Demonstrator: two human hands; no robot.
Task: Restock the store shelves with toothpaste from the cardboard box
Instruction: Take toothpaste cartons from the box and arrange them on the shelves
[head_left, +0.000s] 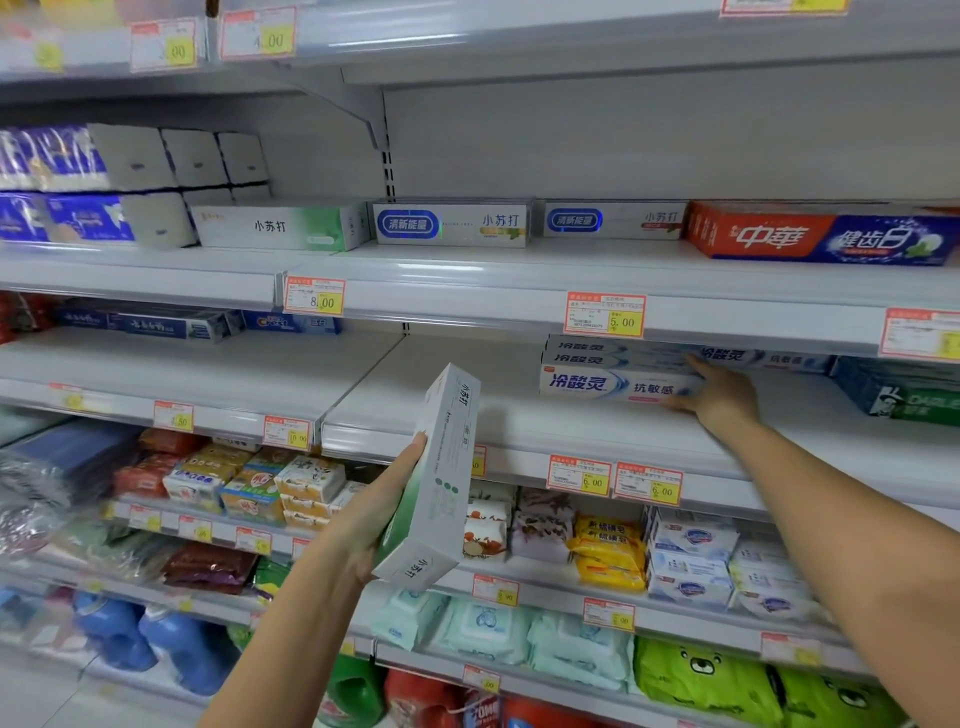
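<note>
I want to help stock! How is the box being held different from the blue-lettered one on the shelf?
The white and green box tilts almost upright; the blue-lettered box lies flat on the shelf, under two more. The left hand has the white and green box in its grip; the right hand just touches the blue-lettered box's end. Both are long toothpaste boxes.

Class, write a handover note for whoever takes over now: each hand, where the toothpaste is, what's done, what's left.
Left hand grips a white-green box, held off the shelves.
Right hand open, fingers against the blue-white stack on the middle shelf.
Done: that stack is shelved.
Left: shelve the held box; a matching box lies one shelf up. Carton not in view.
</note>
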